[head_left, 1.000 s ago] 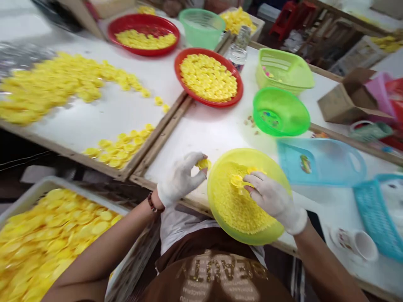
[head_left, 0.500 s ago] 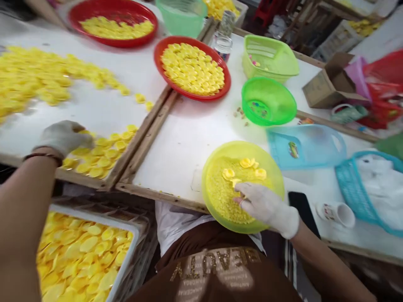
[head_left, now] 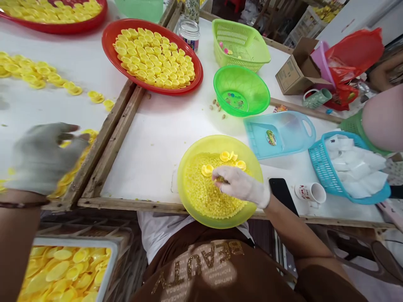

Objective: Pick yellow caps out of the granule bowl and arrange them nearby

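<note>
My left hand [head_left: 47, 155], in a pale glove with bare fingertips and smeared by motion, is over small yellow plastic cups [head_left: 64, 179] at the table's left. Its thumb and forefinger are apart, with nothing seen between them. My right hand [head_left: 241, 184], in a white glove, reaches into a yellow bowl [head_left: 185, 157] of fine yellow pellets [head_left: 204, 197]. Its fingers are curled together just above the pellets; what they hold is hidden. Some cup-shaped yellow pieces [head_left: 207, 170] lie on the pellets near these fingers.
A red tray [head_left: 198, 79] of yellow cups stands beyond the wooden divider [head_left: 115, 138]. Right of it are a green bowl [head_left: 242, 90], a blue tray [head_left: 283, 134], a phone [head_left: 283, 195], a mug [head_left: 311, 193] and a blue basket [head_left: 325, 163]. Below left sits a crate [head_left: 115, 251] of yellow pieces.
My left hand has lifted off the cups, and its thumb and forefinger have parted. My right hand stays in the bowl, its fingers more curled. The whole view has shifted.
</note>
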`<state>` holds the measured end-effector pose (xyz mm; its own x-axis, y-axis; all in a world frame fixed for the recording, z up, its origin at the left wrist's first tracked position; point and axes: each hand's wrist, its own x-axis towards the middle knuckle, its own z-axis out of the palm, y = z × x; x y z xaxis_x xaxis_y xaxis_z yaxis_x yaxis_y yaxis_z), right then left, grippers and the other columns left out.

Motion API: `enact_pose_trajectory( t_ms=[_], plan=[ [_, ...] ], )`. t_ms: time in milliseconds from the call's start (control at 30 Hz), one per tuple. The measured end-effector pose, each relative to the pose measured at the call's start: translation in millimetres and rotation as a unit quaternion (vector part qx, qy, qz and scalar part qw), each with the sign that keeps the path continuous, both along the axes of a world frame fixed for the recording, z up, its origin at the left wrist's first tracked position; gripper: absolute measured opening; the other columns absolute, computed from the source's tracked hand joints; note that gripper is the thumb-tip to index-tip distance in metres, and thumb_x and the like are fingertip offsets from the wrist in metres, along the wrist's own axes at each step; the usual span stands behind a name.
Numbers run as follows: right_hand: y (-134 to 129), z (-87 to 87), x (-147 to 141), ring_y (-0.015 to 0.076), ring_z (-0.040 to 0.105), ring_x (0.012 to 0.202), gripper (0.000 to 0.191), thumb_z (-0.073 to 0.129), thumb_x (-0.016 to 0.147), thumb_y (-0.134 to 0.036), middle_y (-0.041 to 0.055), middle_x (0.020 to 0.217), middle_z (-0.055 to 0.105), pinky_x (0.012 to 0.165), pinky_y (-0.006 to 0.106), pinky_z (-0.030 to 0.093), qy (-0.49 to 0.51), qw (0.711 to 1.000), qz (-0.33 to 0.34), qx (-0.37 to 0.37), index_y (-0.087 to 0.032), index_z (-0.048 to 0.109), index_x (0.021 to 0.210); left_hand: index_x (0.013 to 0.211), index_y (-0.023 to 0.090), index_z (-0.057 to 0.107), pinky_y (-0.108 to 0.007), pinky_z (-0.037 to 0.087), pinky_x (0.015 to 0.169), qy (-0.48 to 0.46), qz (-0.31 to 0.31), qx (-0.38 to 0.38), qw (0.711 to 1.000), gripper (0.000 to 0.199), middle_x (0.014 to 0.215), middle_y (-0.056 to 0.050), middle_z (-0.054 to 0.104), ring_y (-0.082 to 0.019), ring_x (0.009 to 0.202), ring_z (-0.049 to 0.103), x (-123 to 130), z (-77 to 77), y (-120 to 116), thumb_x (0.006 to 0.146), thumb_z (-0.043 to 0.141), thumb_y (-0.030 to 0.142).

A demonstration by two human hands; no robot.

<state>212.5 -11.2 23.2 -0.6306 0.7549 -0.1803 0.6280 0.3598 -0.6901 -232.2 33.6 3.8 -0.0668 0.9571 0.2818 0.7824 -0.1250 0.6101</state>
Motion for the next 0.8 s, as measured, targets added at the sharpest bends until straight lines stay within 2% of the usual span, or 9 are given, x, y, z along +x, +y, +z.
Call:
enact_pose_trajectory(
  t_ms=[33,67,200,333,433,533,600,667,800],
  plan=[
    [7,0.9,-1,0.016,0.058,0.084,0.012,0.053,0.087,-0.009,0.003,0.092,0.065,0.081,0.031,0.045,0.005,0.999,-0.013,0.03,-0.019,0.058,0.092,0.109,0.018,0.064,-0.045,0.044,0.103,0.048,0.018,0.023,0.998,0.03,0.105,0.003,0.067,-0.028,0.122,0.057,26,-0.9,-5,0.092,0.054,0.04],
    [13,0.8,-3,0.0172,0.058,0.088,0.012,0.053,0.089,-0.01,0.0041,0.095,0.065,0.084,0.033,0.046,0.004,0.998,-0.022,0.058,-0.019,0.058,0.093,0.111,0.018,0.064,-0.044,0.045,0.103,0.071,-0.007,0.034,0.997,0.03,0.111,0.001,0.065,-0.026,0.12,0.058,53,-1.2,-11,0.093,0.053,0.04],
    [30,-2.3,-7,0.0197,0.06,0.1,0.015,0.053,0.091,-0.01,0.0062,0.103,0.068,0.093,0.036,0.047,-0.022,0.995,0.002,0.093,-0.02,0.06,0.1,0.114,0.017,0.063,-0.036,0.054,0.095,0.042,-0.182,0.053,0.981,0.028,0.119,-0.006,0.064,-0.02,0.106,0.064,159,0.9,-30,0.094,0.058,0.036],
    [21,4.9,7,0.0193,0.062,0.1,0.025,0.047,0.093,-0.007,0.008,0.109,0.069,0.094,0.036,0.047,-0.033,0.994,-0.027,0.098,-0.017,0.059,0.111,0.114,0.016,0.062,-0.047,0.051,0.09,0.157,-0.284,0.021,0.946,0.03,0.117,-0.012,0.064,-0.028,0.104,0.062,223,3.0,-31,0.092,0.059,0.037],
    [0,6.1,17,0.0184,0.062,0.092,0.021,0.046,0.093,-0.009,0.0058,0.099,0.069,0.088,0.034,0.047,-0.093,0.993,-0.035,0.056,-0.018,0.061,0.104,0.096,0.017,0.065,-0.051,0.047,0.085,0.253,-0.299,-0.001,0.92,0.02,0.104,-0.013,0.064,-0.032,0.097,0.061,245,-0.7,-24,0.089,0.059,0.035],
    [-26,-6.7,14,0.0212,0.061,0.089,0.016,0.056,0.093,-0.021,0.0091,0.102,0.067,0.082,0.035,0.048,-0.196,0.981,-0.007,0.004,-0.016,0.061,0.108,0.086,0.018,0.064,-0.051,0.043,0.087,0.265,-0.307,0.0,0.914,0.01,0.097,-0.011,0.065,-0.031,0.094,0.061,250,-8.2,-21,0.086,0.059,0.027],
    [-37,-17.3,8,0.022,0.06,0.091,0.02,0.056,0.093,-0.022,0.0112,0.106,0.065,0.082,0.036,0.048,-0.212,0.977,0.02,-0.003,-0.015,0.06,0.112,0.091,0.019,0.063,-0.051,0.043,0.089,0.231,-0.307,0.004,0.923,0.01,0.101,-0.01,0.068,-0.03,0.095,0.062,249,-12.6,-22,0.085,0.061,0.027],
    [-40,-21.9,5,0.0206,0.059,0.09,0.015,0.053,0.093,-0.015,0.0095,0.101,0.064,0.084,0.035,0.047,-0.179,0.983,0.042,0.004,-0.015,0.061,0.106,0.099,0.02,0.062,-0.048,0.045,0.089,0.172,-0.303,0.008,0.937,0.016,0.105,-0.009,0.07,-0.029,0.096,0.064,244,-15.4,-27,0.085,0.063,0.029],
    [-28,-5.0,7,0.0174,0.057,0.084,0.012,0.051,0.093,-0.009,0.0049,0.09,0.063,0.082,0.032,0.047,-0.077,0.996,0.009,0.039,-0.017,0.061,0.092,0.108,0.019,0.059,-0.043,0.048,0.092,0.044,-0.283,0.01,0.958,0.023,0.112,-0.007,0.071,-0.025,0.1,0.067,236,-17.9,-42,0.088,0.063,0.028]
  ],
)
